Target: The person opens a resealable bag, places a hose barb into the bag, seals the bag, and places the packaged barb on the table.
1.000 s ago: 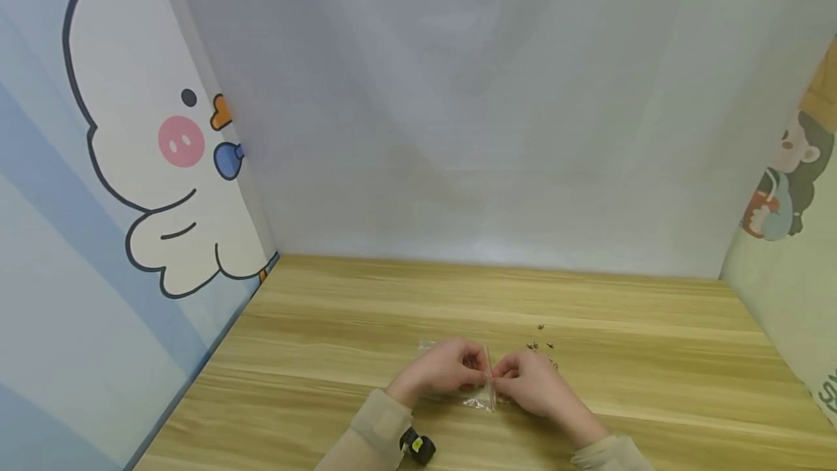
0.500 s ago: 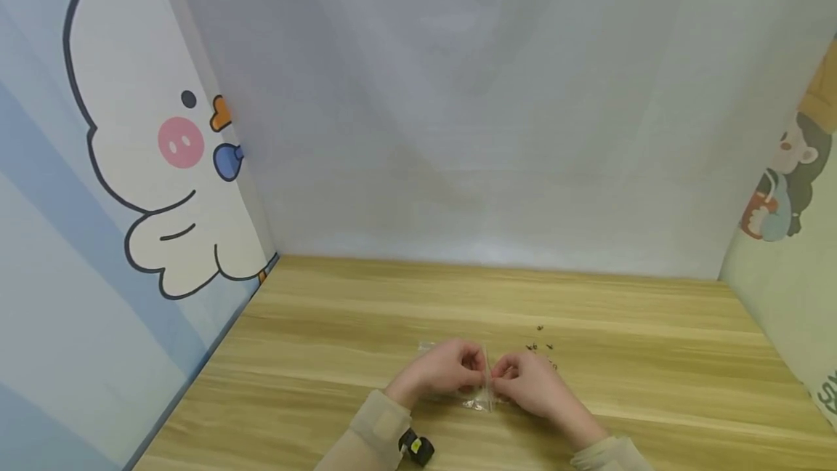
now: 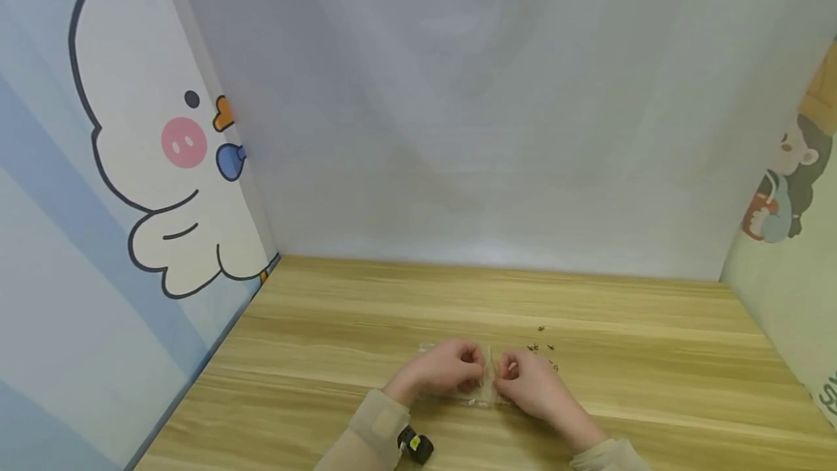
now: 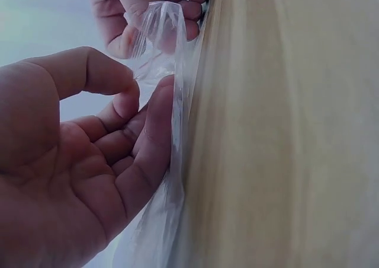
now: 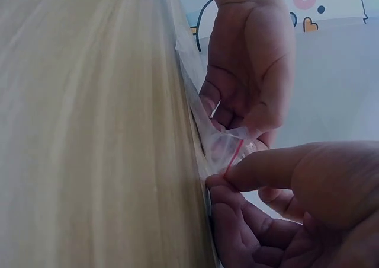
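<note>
A clear plastic zip bag [image 3: 480,402] lies on the table between both hands; a red line [image 5: 235,155] runs along its mouth in the right wrist view. My left hand [image 3: 441,368] pinches one side of the bag near the mouth, with thumb and fingertips meeting on the film [image 4: 179,131]. On the other side, my right hand [image 3: 532,384] pinches the mouth's edge between thumb and forefinger. The film stands up and looks parted between the hands. Several small dark pieces [image 3: 551,347], too small to identify, lie just beyond the right hand.
The wooden table [image 3: 314,325] reaches back to a pale grey curtain-like wall [image 3: 458,166]. Printed panels stand on both sides, with a white cartoon bird [image 3: 131,93] at the left. A small black device [image 3: 418,447] is beside the left wrist.
The fingertips of both hands have moved slightly apart, and the bag's mouth between them looks wider. The small dark pieces have stayed in place.
</note>
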Tool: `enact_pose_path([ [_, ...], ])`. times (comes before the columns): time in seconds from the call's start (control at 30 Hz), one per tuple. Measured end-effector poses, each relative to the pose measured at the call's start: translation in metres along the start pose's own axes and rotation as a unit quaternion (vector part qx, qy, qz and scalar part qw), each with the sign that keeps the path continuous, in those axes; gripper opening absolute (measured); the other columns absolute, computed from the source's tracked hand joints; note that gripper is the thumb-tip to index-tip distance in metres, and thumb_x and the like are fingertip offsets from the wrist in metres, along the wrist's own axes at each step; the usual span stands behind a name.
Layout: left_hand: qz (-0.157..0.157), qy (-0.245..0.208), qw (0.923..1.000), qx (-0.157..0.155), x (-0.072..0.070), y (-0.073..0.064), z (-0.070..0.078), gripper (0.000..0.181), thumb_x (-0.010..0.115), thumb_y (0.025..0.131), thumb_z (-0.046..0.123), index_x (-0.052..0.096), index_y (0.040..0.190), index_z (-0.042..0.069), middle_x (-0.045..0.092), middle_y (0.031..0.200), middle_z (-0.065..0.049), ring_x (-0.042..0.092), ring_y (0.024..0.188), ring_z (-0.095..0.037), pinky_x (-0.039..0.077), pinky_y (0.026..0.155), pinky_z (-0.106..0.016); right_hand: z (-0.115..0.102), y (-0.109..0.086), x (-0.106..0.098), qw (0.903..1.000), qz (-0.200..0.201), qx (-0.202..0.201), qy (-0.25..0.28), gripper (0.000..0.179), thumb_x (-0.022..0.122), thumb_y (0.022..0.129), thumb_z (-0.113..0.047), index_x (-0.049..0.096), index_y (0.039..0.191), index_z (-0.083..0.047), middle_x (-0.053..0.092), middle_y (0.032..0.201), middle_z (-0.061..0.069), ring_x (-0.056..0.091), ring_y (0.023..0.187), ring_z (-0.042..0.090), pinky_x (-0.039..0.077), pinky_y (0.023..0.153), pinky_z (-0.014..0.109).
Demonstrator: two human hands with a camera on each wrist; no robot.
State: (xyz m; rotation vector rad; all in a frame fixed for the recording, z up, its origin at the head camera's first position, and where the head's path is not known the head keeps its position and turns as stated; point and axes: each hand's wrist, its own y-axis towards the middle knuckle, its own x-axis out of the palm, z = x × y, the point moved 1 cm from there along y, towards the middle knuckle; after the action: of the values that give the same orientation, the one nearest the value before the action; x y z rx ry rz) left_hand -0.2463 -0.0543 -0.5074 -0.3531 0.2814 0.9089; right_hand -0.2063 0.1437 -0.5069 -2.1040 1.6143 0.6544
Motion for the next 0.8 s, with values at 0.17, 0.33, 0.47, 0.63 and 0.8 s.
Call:
enact_pose_path([
  [0.17,0.000,-0.009,0.9999,-0.005,0.0002,0.0009,-0.0008,0.007,0.061,0.097,0.005,0.063,0.091,0.007,0.065,0.081,-0.002,0.063,0.071,-0.015,0.054,0.065,-0.026,-0.0023,-0.0003,0.0002,0.9997,0.014,-0.015,-0.016,0.010,0.080,0.089,-0.004,0.075,0.094,-0.012,0.071,0.079,-0.003,0.062,0.067,0.013,0.050,0.058,0.029],
  [0.33,-0.009,-0.006,0.9999,0.006,-0.0009,0.0002,0.0008,0.006,0.060,0.096,0.004,0.064,0.092,0.006,0.065,0.082,-0.003,0.064,0.073,-0.015,0.055,0.066,-0.026,-0.0037,0.0020,0.0013,0.9985,0.022,-0.021,-0.045,0.011,0.086,0.087,-0.009,0.081,0.097,-0.012,0.073,0.087,-0.004,0.063,0.080,0.011,0.056,0.070,0.034],
  [0.47,-0.017,-0.015,0.9997,0.012,-0.0014,-0.0006,0.0017,0.006,0.061,0.094,0.001,0.064,0.093,0.006,0.065,0.083,-0.004,0.064,0.075,-0.016,0.056,0.070,-0.027,-0.0037,0.0023,0.0018,0.9984,0.020,-0.019,-0.049,0.015,0.087,0.084,-0.007,0.082,0.098,-0.008,0.075,0.086,-0.003,0.064,0.080,0.012,0.057,0.071,0.036],
  [0.63,-0.022,-0.020,0.9995,0.013,-0.0027,-0.0006,0.0028,0.004,0.062,0.097,0.004,0.066,0.096,0.006,0.067,0.086,-0.005,0.065,0.077,-0.017,0.057,0.072,-0.028,-0.0046,0.0022,0.0016,0.9976,0.028,-0.026,-0.058,0.022,0.087,0.082,-0.004,0.083,0.103,-0.007,0.076,0.090,-0.002,0.066,0.083,0.012,0.058,0.073,0.037],
  [0.8,-0.027,-0.022,0.9993,0.011,-0.0042,0.0007,0.0030,0.006,0.061,0.100,0.008,0.065,0.097,0.004,0.067,0.086,-0.005,0.065,0.076,-0.017,0.057,0.070,-0.028,-0.0052,0.0037,0.0004,0.9970,0.026,-0.051,-0.052,0.033,0.082,0.079,0.002,0.083,0.110,-0.008,0.075,0.091,-0.003,0.062,0.076,0.010,0.054,0.066,0.032],
])
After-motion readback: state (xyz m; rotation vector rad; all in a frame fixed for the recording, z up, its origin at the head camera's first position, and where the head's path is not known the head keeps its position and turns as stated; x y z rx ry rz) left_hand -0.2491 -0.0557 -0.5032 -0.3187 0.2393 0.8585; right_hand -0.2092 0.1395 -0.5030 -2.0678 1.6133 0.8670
